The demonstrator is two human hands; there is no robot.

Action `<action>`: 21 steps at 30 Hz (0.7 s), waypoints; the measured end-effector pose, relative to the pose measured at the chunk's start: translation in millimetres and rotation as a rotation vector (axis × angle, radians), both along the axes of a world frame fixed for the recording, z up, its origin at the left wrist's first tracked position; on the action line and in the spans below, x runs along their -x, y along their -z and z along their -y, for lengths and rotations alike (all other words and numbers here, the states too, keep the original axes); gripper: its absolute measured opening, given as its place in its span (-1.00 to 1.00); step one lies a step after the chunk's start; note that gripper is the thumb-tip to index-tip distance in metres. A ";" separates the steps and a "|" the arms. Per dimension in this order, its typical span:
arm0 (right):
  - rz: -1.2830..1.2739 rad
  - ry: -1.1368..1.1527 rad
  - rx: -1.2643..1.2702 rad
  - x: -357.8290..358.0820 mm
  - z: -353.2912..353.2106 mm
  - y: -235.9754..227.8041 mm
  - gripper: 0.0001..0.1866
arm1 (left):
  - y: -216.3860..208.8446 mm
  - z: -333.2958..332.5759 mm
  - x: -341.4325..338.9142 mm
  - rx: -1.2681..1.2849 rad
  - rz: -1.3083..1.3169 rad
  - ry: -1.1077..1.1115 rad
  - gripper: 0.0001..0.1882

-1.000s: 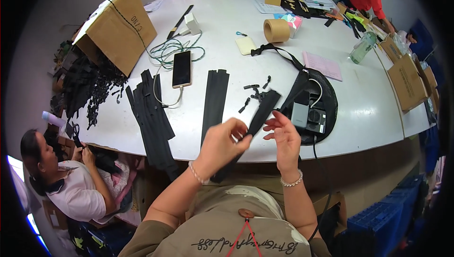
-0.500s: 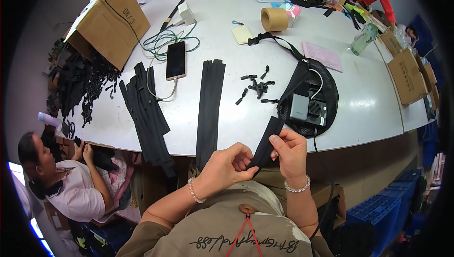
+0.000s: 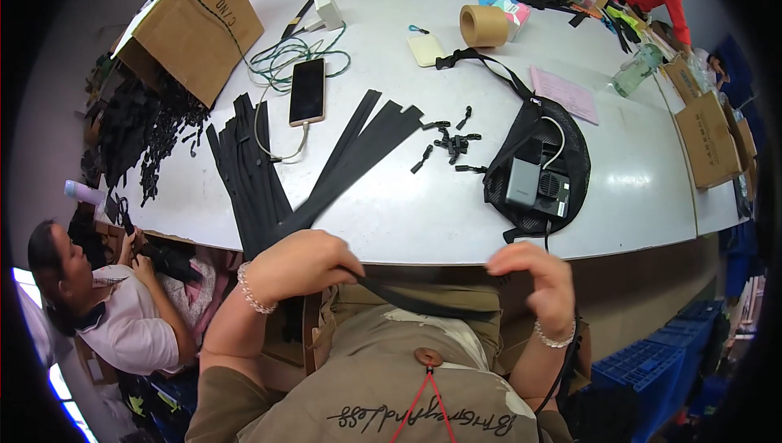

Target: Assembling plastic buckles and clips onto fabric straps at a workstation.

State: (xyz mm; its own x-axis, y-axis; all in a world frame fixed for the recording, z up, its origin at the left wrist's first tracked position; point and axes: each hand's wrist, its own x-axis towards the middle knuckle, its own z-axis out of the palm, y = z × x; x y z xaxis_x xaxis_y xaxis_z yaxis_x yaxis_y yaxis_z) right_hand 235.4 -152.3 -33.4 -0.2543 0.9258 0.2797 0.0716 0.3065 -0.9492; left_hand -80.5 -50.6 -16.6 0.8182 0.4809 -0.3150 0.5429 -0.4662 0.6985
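Note:
My left hand (image 3: 303, 267) is closed at the table's front edge, gripping one end of a black fabric strip (image 3: 423, 302). The strip sags to the right across my lap, partly blurred. My right hand (image 3: 542, 280) is raised near its far end, fingers bent and smeared by motion; whether they pinch the strip is unclear. Just beyond my left hand, several flat black strips (image 3: 358, 158) lie fanned out diagonally. A thicker bundle of black strips (image 3: 251, 174) lies left of them, its near end over the table edge. Several small black pulls (image 3: 454, 144) are scattered to the right.
A black mesh bag (image 3: 539, 166) holds a grey power device (image 3: 524, 182). A phone (image 3: 307, 93) on a cable, a tape roll (image 3: 483, 26) and a green bottle (image 3: 638, 71) stand farther back. A cardboard box (image 3: 199, 32) spills black pieces at left. A seated person (image 3: 130, 321) is nearby.
My hands have moved apart, the left one leftward and the right one rightward, and the strip between them has dropped low. The middle strips, upright and stacked before, are now fanned and slanted.

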 end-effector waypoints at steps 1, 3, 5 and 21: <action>0.088 -0.049 0.003 15.7 -1.4 -5.3 -0.57 | -6.3 0.4 -7.6 -0.162 -0.061 0.147 -0.80; 0.272 -0.128 0.008 52.3 -3.4 -4.0 -0.55 | -15.1 4.4 -33.6 -0.149 0.030 0.215 -0.81; 0.431 -0.132 0.083 76.7 0.2 8.5 -0.64 | -18.6 5.6 -52.9 -0.239 0.129 0.297 -0.84; -0.321 0.170 0.611 75.7 20.2 84.1 -0.77 | 60.3 2.2 -84.6 0.724 0.831 -0.637 -0.74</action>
